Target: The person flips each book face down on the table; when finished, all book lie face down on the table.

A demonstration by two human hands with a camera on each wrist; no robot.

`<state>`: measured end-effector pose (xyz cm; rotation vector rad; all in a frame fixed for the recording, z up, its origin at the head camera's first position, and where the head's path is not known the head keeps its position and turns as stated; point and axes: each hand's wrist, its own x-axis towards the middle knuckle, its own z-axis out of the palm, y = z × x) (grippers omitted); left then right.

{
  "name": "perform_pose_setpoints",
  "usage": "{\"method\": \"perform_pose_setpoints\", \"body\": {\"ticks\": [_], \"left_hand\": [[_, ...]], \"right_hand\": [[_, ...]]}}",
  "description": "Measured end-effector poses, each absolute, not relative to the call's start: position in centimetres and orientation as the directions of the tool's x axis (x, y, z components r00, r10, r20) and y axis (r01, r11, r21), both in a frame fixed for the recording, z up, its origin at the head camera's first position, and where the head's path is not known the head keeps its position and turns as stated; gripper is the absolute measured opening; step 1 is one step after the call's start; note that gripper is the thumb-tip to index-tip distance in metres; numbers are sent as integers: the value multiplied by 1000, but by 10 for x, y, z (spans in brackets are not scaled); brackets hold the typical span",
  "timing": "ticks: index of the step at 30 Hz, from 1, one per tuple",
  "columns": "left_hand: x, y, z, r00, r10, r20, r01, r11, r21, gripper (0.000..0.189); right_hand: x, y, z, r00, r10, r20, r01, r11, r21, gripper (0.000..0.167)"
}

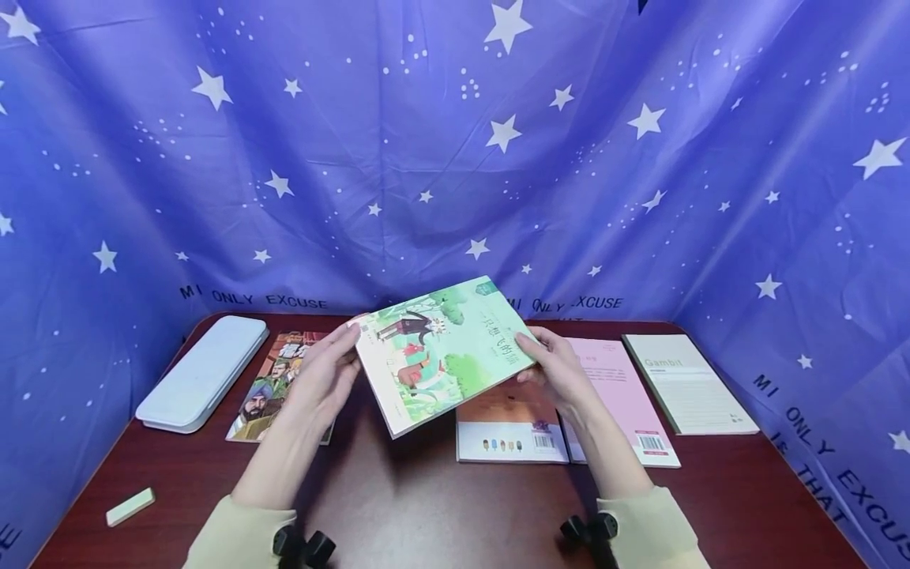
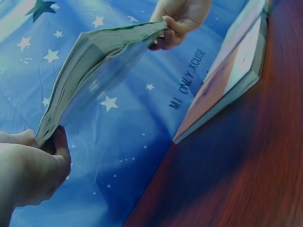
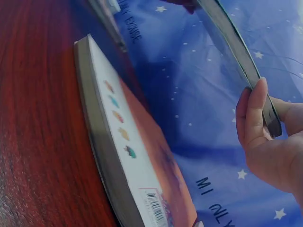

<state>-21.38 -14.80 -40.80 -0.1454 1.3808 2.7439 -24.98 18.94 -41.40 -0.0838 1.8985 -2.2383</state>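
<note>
A green illustrated book (image 1: 455,348) is held up above the table, tilted, its cover facing up in the head view. My left hand (image 1: 329,375) pinches its left end, thumb on the cover side. At the opposite end, my right hand (image 1: 558,367) grips the edge between thumb and fingers. Seen from the left wrist, the page block (image 2: 80,66) looks bent between the left hand (image 2: 35,165) and the right hand (image 2: 182,21). The right wrist view shows the right hand (image 3: 270,137) around one corner of the book (image 3: 236,47).
Under the held book lies an orange-and-white book (image 1: 512,431), beside a pink book (image 1: 618,395) and a Gambit notebook (image 1: 690,387). On the left are a comic-style book (image 1: 266,395), a white case (image 1: 202,371) and a small pale eraser-like block (image 1: 130,506). A starry curtain (image 1: 426,158) surrounds the table.
</note>
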Motion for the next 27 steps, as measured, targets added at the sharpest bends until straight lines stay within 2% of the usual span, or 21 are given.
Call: {"method": "perform_pose_setpoints", "body": {"ticks": [6, 13, 21, 27], "left_hand": [[-222, -134, -412, -996, -39, -74, -36, -594, 804, 47], [-221, -129, -415, -991, -113, -68, -4, -489, 872, 47], [-218, -131, -413, -980, -190, -56, 8, -322, 947, 43], [-217, -131, -409, -976, -212, -43, 14, -258, 966, 43]], "right_hand": [[-241, 203, -409, -987, -152, -56, 101, -311, -945, 13], [-238, 212, -407, -981, -183, -61, 138, -445, -885, 19], [-239, 215, -409, -988, -144, -48, 89, -291, -953, 17], [-241, 215, -407, -990, -138, -20, 52, -233, -971, 14]]}}
